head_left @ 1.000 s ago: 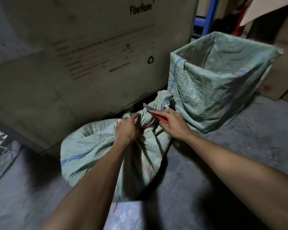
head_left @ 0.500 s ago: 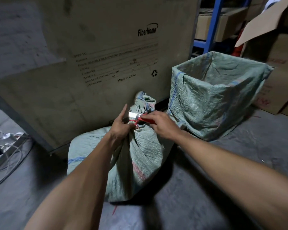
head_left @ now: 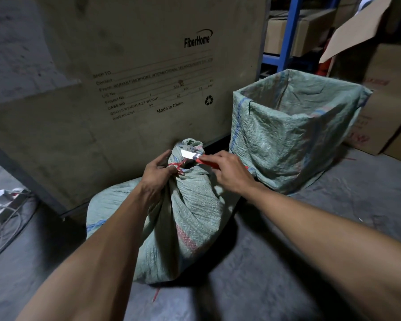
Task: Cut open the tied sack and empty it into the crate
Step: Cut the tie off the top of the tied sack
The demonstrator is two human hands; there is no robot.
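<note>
one woven green sack [head_left: 190,212] sits on the grey floor [head_left: 275,274] in front of us, its neck bunched and bound with a red tie [head_left: 177,164]. our left hand [head_left: 156,176] is curled round the neck just below the tie, gripping the gathered cloth. our right hand [head_left: 229,173] pinches a red-handled knife [head_left: 194,156], its short pale blade lying against the neck just above the tie; whether the edge has bitten in we cannot tell. just to the right of the sack stands the crate [head_left: 294,140], lined with the same green woven cloth folded over its rim, its mouth open. behind the sack rises a big wooden case [head_left: 125,77] printed with shipping text. cardboard boxes [head_left: 384,107] stand behind the crate, beside a blue shelf post [head_left: 288,35]. loose white cables [head_left: 2,205] lie on the floor at far left.
</note>
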